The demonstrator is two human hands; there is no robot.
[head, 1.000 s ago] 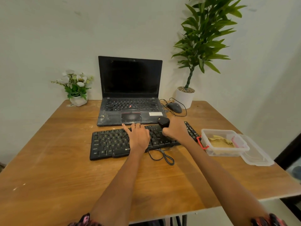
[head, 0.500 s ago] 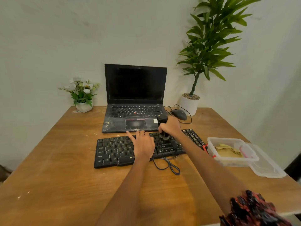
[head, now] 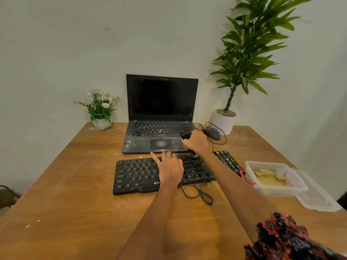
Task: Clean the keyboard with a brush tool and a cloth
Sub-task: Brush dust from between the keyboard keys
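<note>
Right grip (head: 196, 142) curls round the black brush tool (head: 185, 135), held upright over the far edge of the keyboard (head: 139, 173), just near of the laptop (head: 159, 139). Left hand (head: 170, 168) lies flat, fingers straight, pressing the keyboard's middle. The keyboard sits mid-worktop (head: 65, 194), its cable (head: 201, 196) looped at the near edge. A clear box (head: 272, 192) with a yellowish cloth (head: 268, 177) stands just right of the keyboard, near the worktop's right edge. Bare wood lies open to the left and near side.
</note>
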